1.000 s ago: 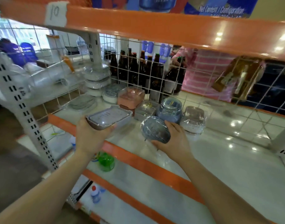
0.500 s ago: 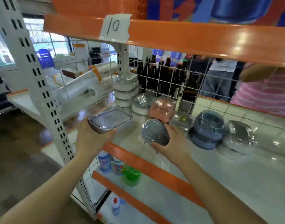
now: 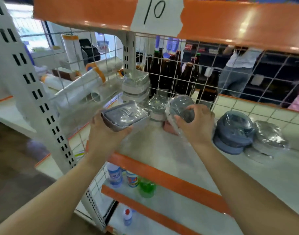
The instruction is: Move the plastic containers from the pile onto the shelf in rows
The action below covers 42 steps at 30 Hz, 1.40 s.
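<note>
while gripped by hands (image 3: 109,133), wrapped containers (image 3: 126,116)

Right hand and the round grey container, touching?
Touching. The head view shows the right hand with fingers curled over the top of the round grey container and the thumb against its near side, holding it above the shelf.

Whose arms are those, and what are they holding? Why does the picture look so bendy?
The camera sits on a person's head, looking down at their own arms. Its wide lens bends the edges. The left hand grips a flat rectangular container wrapped in clear plastic. The right hand holds a round grey container, tilted, above the shelf. More wrapped containers sit there already: a blue one on the right and a stack in the back corner. Brown bottles stand behind the wire grid.
</note>
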Motion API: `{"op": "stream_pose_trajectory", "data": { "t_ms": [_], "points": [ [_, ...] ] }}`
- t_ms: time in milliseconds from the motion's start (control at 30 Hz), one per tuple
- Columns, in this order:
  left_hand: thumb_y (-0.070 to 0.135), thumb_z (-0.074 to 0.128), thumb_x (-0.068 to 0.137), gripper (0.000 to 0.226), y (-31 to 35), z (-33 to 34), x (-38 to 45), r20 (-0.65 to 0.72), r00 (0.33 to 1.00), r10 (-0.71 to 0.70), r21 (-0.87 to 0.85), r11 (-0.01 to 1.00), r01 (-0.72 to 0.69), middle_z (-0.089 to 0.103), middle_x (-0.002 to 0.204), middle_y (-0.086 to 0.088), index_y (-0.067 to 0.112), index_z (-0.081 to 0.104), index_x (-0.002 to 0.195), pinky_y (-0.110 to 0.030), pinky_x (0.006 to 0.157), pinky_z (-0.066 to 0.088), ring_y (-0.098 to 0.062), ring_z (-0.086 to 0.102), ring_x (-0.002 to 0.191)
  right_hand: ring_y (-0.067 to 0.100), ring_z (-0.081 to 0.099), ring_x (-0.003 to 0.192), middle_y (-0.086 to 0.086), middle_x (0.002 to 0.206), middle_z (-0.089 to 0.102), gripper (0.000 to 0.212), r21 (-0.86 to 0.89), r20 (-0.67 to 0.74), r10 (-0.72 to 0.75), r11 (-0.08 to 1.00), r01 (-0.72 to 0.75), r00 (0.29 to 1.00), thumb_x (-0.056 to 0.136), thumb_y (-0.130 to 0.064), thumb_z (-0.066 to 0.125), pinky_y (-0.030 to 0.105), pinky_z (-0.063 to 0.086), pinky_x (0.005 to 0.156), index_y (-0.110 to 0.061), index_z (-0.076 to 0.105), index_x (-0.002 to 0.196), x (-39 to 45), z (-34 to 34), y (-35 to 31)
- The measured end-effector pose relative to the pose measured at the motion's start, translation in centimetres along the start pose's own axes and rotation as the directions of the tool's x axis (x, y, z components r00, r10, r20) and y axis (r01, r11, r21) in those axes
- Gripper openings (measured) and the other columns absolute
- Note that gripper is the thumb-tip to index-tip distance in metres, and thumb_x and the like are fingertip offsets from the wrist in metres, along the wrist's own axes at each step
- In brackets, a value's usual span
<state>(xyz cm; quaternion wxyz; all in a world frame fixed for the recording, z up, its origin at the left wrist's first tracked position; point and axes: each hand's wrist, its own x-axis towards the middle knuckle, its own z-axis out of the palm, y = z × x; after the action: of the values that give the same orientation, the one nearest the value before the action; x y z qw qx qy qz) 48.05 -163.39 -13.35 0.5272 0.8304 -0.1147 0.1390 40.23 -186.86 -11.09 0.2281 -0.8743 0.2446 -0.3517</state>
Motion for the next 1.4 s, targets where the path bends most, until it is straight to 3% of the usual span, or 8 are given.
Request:
{"op": "stream_pose_trajectory", "data": {
  "t_ms": [267, 467, 600, 733, 967, 1100, 1200, 1400],
  "points": [
    [0.044, 0.086, 0.054, 0.089, 0.4, 2.1, 2.2, -0.008, 0.997, -0.073, -0.039, 0.997, 0.073, 0.05, 0.126, -0.002, 0.019, 0.045, 0.129, -0.039, 0.098, 0.046, -0.018, 0.051, 0.114, 0.027, 0.041, 0.119, 0.007, 0.124, 0.05, 0.047, -0.118, 0.039, 0.035, 0.993, -0.03, 0.999, 0.079, -0.051, 0.066, 0.028, 0.029, 0.086, -0.02, 0.057, 0.113, 5.3, 2.0, -0.6],
    [0.04, 0.088, 0.057, 0.088, 0.3, 2.5, 2.5, -0.033, 0.998, -0.058, -0.041, 0.998, 0.057, 0.042, 0.118, 0.005, 0.017, 0.046, 0.131, -0.033, 0.097, 0.044, -0.016, 0.048, 0.113, 0.027, 0.033, 0.129, 0.006, 0.14, 0.04, 0.049, -0.152, 0.194, 0.022, 0.988, 0.008, 0.981, 0.09, -0.052, 0.048, 0.039, 0.029, 0.102, -0.021, 0.05, 0.129, 5.5, 3.2, -1.0],
    [0.058, 0.083, 0.043, 0.101, 0.0, 3.0, 2.5, -0.012, 0.997, -0.081, -0.056, 0.995, 0.08, 0.048, 0.123, 0.0, 0.019, 0.047, 0.129, -0.039, 0.097, 0.047, -0.018, 0.052, 0.111, 0.027, 0.017, 0.14, 0.002, 0.155, 0.02, 0.059, -0.178, 0.283, -0.025, 0.981, 0.078, 0.959, 0.092, -0.048, 0.046, 0.043, 0.018, 0.113, -0.021, 0.038, 0.143, 4.8, 2.9, -1.0],
    [0.038, 0.089, 0.057, 0.084, -0.2, 3.3, 2.3, -0.009, 0.997, -0.081, -0.061, 0.995, 0.08, 0.047, 0.121, 0.002, 0.018, 0.048, 0.127, -0.039, 0.096, 0.047, -0.015, 0.052, 0.108, 0.025, 0.009, 0.143, 0.0, 0.158, 0.008, 0.071, -0.148, 0.348, -0.061, 0.982, 0.119, 0.936, 0.089, -0.042, 0.052, 0.042, 0.014, 0.115, -0.017, 0.023, 0.149, 4.3, 2.5, -0.6],
    [0.037, 0.087, 0.058, 0.085, -0.8, 3.0, 2.3, -0.037, 0.995, -0.094, -0.074, 0.993, 0.092, 0.049, 0.123, 0.002, 0.02, 0.046, 0.13, -0.035, 0.095, 0.046, -0.016, 0.052, 0.111, 0.016, -0.002, 0.147, -0.002, 0.16, -0.004, 0.086, -0.082, 0.512, -0.072, 0.988, 0.132, 0.856, 0.087, -0.038, 0.054, 0.04, 0.008, 0.12, -0.012, 0.004, 0.152, 4.7, 2.4, -0.3],
    [0.038, 0.087, 0.058, 0.087, -1.1, 2.4, 2.2, -0.057, 0.993, -0.106, -0.066, 0.993, 0.102, 0.049, 0.127, 0.0, 0.02, 0.045, 0.132, -0.03, 0.093, 0.043, -0.015, 0.05, 0.113, 0.02, 0.016, 0.144, 0.002, 0.158, 0.014, 0.072, -0.013, 0.467, -0.131, 0.988, 0.155, 0.875, 0.089, -0.034, 0.061, 0.034, 0.021, 0.113, -0.017, 0.025, 0.148, 5.7, 2.6, -0.2],
    [0.038, 0.086, 0.058, 0.086, -1.2, 2.2, 2.2, -0.056, 0.992, -0.109, -0.063, 0.992, 0.105, 0.049, 0.126, 0.0, 0.019, 0.046, 0.132, -0.027, 0.091, 0.041, -0.013, 0.049, 0.113, 0.015, 0.044, 0.117, 0.004, 0.135, 0.039, 0.049, 0.028, 0.31, -0.14, 0.99, 0.138, 0.941, 0.083, -0.033, 0.069, 0.025, 0.035, 0.09, -0.017, 0.051, 0.125, 5.7, 3.5, -0.5],
    [0.046, 0.088, 0.053, 0.09, -1.5, 2.0, 2.4, -0.055, 0.99, -0.129, -0.075, 0.989, 0.125, 0.051, 0.124, 0.001, 0.022, 0.047, 0.13, -0.035, 0.095, 0.046, -0.017, 0.052, 0.113, 0.011, 0.046, 0.104, 0.006, 0.129, 0.038, 0.037, 0.026, 0.242, -0.18, 0.983, 0.179, 0.953, 0.09, -0.017, 0.061, 0.018, 0.033, 0.08, -0.011, 0.054, 0.125, 6.1, 4.9, -2.2]
  ]
}}
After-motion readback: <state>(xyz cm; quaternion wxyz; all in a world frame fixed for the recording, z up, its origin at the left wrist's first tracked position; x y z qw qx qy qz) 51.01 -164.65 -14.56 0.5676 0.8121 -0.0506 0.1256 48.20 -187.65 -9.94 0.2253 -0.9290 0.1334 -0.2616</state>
